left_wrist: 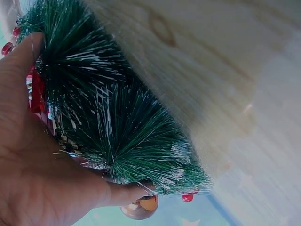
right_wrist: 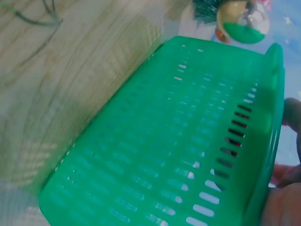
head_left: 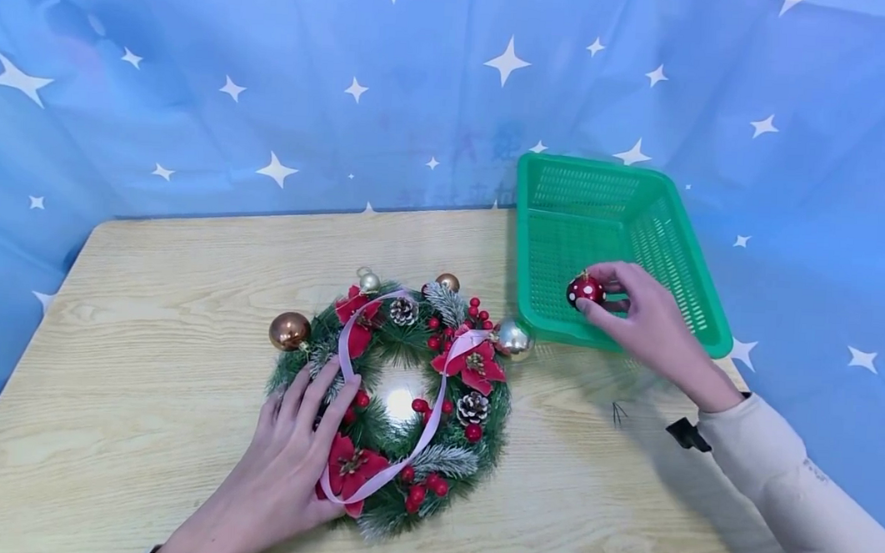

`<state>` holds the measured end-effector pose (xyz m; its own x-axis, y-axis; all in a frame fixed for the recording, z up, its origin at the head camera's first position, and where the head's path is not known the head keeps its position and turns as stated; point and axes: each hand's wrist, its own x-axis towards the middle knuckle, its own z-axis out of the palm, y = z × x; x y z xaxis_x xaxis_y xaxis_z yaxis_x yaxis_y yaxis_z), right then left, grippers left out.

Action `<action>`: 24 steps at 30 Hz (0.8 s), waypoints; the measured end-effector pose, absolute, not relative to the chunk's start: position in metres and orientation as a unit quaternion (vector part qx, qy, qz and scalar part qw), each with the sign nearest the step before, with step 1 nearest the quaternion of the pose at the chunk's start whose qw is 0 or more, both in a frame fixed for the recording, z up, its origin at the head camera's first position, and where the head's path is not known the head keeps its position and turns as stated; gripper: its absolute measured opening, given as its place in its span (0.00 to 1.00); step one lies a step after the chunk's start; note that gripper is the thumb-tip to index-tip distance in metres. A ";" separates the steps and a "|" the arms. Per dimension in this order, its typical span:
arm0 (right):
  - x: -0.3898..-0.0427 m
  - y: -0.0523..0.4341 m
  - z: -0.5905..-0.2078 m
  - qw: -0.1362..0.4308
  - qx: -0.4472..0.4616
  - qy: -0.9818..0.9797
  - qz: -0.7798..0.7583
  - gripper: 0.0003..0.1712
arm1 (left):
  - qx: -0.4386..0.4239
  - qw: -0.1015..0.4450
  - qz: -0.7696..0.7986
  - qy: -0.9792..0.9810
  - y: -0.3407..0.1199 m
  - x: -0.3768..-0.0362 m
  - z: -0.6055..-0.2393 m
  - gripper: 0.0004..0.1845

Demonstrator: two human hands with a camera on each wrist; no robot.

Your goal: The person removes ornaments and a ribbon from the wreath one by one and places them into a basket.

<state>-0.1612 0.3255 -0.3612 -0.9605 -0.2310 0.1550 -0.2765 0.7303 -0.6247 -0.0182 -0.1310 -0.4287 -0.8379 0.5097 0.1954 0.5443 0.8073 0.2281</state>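
A Christmas wreath (head_left: 444, 460) of green bristles, with red flowers, berries, pinecones and a pale pink ribbon (head_left: 436, 401), lies on the table. My left hand (head_left: 286, 452) rests on its left side, fingers spread over the greenery; in the left wrist view, thumb and a finger lie against the bristles (left_wrist: 136, 136). Above the front part of a green plastic basket (head_left: 529, 256), my right hand (head_left: 639, 316) pinches a dark red bauble with white dots (head_left: 587, 292) between thumb and fingers. The basket wall (right_wrist: 155, 122) mostly hides the right hand in the right wrist view.
Around the wreath's outer edge sit a copper bauble (head_left: 289, 331), a silver bauble (head_left: 515, 339) close to the basket, and smaller baubles at the back. A small dark green sprig (head_left: 619, 413) lies before the basket. A blue star-patterned cloth (head_left: 422, 83) hangs behind the table.
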 end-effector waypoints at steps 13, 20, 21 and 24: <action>-0.191 0.335 -0.361 -0.082 0.164 -0.949 0.255 0.22 | -0.291 0.052 -0.137 -0.946 -0.136 -0.021 -0.426 0.85; -0.200 0.337 -0.365 -0.140 0.156 -0.946 0.247 0.22 | -0.293 0.055 -0.136 -0.945 -0.136 -0.021 -0.428 0.84; -0.202 0.337 -0.366 -0.143 0.159 -0.946 0.243 0.22 | -0.293 0.056 -0.136 -0.945 -0.136 -0.021 -0.428 0.84; -0.207 0.336 -0.366 -0.157 0.166 -0.945 0.234 0.20 | -0.291 0.058 -0.136 -0.945 -0.136 -0.021 -0.427 0.84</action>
<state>-0.2065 0.3360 -0.3665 -0.8956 -0.3869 -0.2196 -0.2400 0.8358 -0.4939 -0.0209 -0.1364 -0.4275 -0.8237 0.5344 0.1897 0.5662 0.7934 0.2235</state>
